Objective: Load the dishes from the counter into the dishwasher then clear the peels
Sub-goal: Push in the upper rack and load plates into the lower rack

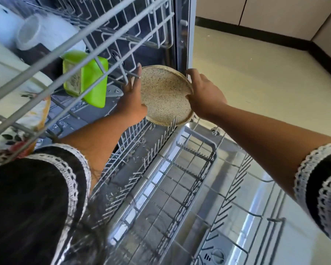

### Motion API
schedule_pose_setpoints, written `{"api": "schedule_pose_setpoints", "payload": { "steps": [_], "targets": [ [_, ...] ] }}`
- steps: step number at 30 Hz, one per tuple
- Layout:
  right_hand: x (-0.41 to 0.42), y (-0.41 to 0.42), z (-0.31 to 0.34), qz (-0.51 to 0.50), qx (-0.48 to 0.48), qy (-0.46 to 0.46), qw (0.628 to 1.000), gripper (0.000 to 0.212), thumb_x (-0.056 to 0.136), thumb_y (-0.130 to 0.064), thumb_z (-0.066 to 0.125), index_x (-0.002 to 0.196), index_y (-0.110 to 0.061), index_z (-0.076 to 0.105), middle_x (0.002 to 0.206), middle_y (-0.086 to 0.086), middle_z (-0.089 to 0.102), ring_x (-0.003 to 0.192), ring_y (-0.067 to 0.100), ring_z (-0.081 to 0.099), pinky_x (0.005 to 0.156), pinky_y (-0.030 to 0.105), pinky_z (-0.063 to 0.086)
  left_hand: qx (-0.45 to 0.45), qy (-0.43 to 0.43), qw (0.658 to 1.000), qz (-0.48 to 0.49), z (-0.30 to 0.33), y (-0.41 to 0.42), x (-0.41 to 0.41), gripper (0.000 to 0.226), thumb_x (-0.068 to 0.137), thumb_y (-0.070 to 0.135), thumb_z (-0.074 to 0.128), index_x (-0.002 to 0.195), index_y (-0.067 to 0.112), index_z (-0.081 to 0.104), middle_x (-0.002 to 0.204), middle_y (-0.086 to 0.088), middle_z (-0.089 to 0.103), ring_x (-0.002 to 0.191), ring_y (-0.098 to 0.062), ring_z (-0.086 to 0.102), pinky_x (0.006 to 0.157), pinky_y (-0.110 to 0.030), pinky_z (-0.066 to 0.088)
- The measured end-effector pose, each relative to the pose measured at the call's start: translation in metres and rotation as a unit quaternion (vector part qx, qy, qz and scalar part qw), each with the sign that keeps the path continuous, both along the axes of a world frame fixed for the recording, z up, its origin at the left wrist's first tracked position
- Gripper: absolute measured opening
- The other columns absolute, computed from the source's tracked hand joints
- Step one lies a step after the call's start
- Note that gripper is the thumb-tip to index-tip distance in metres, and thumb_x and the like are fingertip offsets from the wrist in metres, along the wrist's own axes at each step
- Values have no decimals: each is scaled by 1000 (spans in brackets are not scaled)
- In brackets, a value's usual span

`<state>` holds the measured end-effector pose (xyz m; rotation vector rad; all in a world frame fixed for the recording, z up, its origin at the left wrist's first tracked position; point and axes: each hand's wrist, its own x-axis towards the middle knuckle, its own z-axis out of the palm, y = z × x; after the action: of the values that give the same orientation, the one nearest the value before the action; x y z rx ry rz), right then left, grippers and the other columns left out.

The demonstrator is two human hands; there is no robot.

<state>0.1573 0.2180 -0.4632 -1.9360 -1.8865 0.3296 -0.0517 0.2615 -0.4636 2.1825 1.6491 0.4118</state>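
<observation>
You're holding round speckled beige plate [163, 92] over grey wire lower rack [180, 169]: left hand [131, 100] flat against its edge, fingers straight; right hand [204, 94] gripping its rim. Green container's [86, 79] label unreadable.

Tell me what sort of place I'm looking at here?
Most likely a home kitchen. An open dishwasher fills the view: its lower rack is pulled out and both hands hold a speckled plate over it. Pale cabinet fronts run along the floor.

A home kitchen: an open dishwasher with grey wire racks [180, 188], cream floor [256, 73] and pale base cabinets [275, 14] behind.
</observation>
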Motion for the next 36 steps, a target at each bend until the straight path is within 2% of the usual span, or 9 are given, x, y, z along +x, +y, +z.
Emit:
{"api": "schedule_pose_setpoints", "payload": {
  "steps": [4, 7, 12, 15, 19, 24, 29, 33, 36],
  "targets": [
    [4, -19, 0, -12, 2, -11, 1000, 59, 94, -20, 59, 143, -16, 28, 141, 12, 40, 121, 30, 44, 84, 39, 48, 33, 40, 998, 30, -1, -18, 15, 105, 87, 9, 63, 150, 37, -16, 161, -12, -10, 145, -43, -2, 112, -56, 29],
    [4, -38, 1, -8, -3, -46, 999, 59, 93, -23, 59, 143, -15, 29, 141, 12, 36, 122, 30, 41, 94, 42, 45, 12, 28, 998, 51, 1, -34, 33, 105, 88, 16, 63, 148, 39, -19, 161, -10, -13, 145, -44, -4, 108, -61, 33],
    [0, -73, 16, -17, -35, -125, 991, 62, 92, -32, 57, 145, -16, 27, 147, 10, 29, 138, 30, 25, 114, 49, 25, -23, 49, 998, 34, 17, -84, 74, 100, 90, 25, 62, 149, 38, -17, 161, -9, -14, 146, -42, -5, 112, -67, 14],
    [-3, -98, 34, -18, -68, -148, 987, 66, 92, -35, 52, 148, -17, 22, 155, 10, 18, 146, 30, 10, 117, 53, 13, -47, 64, 997, 14, 29, -117, 93, 92, 92, 37, 56, 150, 37, -16, 161, -8, -14, 146, -43, -5, 112, -67, 13],
    [1, -132, 70, 8, -112, -166, 980, 69, 96, -36, 41, 154, -20, 6, 162, 6, 0, 149, 31, -7, 119, 55, 1, -50, 91, 995, 7, 59, -153, 97, 85, 95, 43, 49, 151, 35, -14, 161, -9, -12, 146, -43, -3, 113, -62, 13],
    [9, -159, 132, 45, -128, -209, 968, 71, 101, -39, 33, 154, -24, -12, 161, 6, -18, 146, 32, -22, 117, 58, -6, -29, 133, 990, -31, 125, -181, 99, 74, 99, 46, 37, 152, 30, -12, 160, -10, -17, 146, -38, -12, 117, -54, 5],
    [13, -180, 209, 47, -117, -241, 962, 75, 100, -44, 33, 153, -21, -16, 158, 9, -26, 143, 32, -29, 115, 59, -13, 7, 135, 990, -47, 209, -207, 108, 71, 101, 40, 34, 153, 22, -10, 160, -9, -18, 147, -29, -17, 118, -47, -5],
    [24, -203, 288, 69, -88, -281, 953, 74, 101, -42, 24, 147, -15, -27, 153, 11, -36, 139, 33, -36, 113, 59, -17, 15, 106, 992, -61, 283, -227, 114, 73, 101, 39, 34, 152, 18, -14, 158, -10, -24, 146, -26, -21, 121, -45, -1],
    [31, -218, 347, 72, -51, -298, 951, 70, 96, -37, 14, 147, -12, -28, 153, 11, -37, 139, 32, -36, 114, 58, -18, 43, 135, 986, -91, 345, -234, 117, 77, 100, 43, 35, 152, 11, -13, 157, -12, -27, 145, -25, -23, 121, -42, -2]
  ]
}}
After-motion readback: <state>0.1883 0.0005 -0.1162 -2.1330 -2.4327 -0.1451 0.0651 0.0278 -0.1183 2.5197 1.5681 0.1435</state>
